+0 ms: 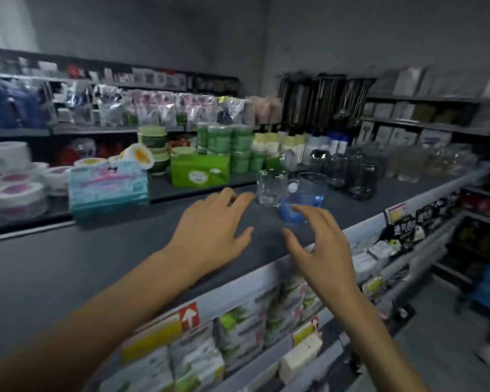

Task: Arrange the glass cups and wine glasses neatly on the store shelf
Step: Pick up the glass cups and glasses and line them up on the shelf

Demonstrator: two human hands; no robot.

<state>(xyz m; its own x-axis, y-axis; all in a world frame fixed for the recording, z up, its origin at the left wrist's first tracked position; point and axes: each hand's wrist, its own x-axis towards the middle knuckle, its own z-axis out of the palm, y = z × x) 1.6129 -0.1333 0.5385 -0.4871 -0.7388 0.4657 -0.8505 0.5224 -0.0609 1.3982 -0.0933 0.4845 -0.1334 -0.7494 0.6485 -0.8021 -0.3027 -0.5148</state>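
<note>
The blue-tinted cup (pixel 309 190) stands on the dark top of the shelf (pixel 119 250), and everything else is placed from it. Just to its left, close enough that the two may touch, is a clear glass cup (pixel 270 188). Behind it and to the right stands a cluster of dark glasses (pixel 354 174), with a row of pale glasses (pixel 416 162) further right along the same shelf.

The left hand (pixel 210 230) hovers left of the blue-tinted cup, its grip spread and holding nothing, its fingertips just beside the clear glass cup. The right hand (pixel 320 247) hangs in front of the blue-tinted cup, its grip also spread and empty, with the fingers loosely bent.

The step appears to be taking one cup in each hand. To do it well, each grip should probably close round the body of its cup, below the rim. The cups should be lifted apart so glass does not knock glass, then set down in line with the cluster behind.

Much of the view is blurred. Whether the left fingertips touch the clear glass cup cannot be told. The right fingers cover part of the blue-tinted cup's base. No wine glass can be made out for certain among the dark glasses. The green box (pixel 200 169), left of and behind the blue-tinted cup, has unreadable print.
</note>
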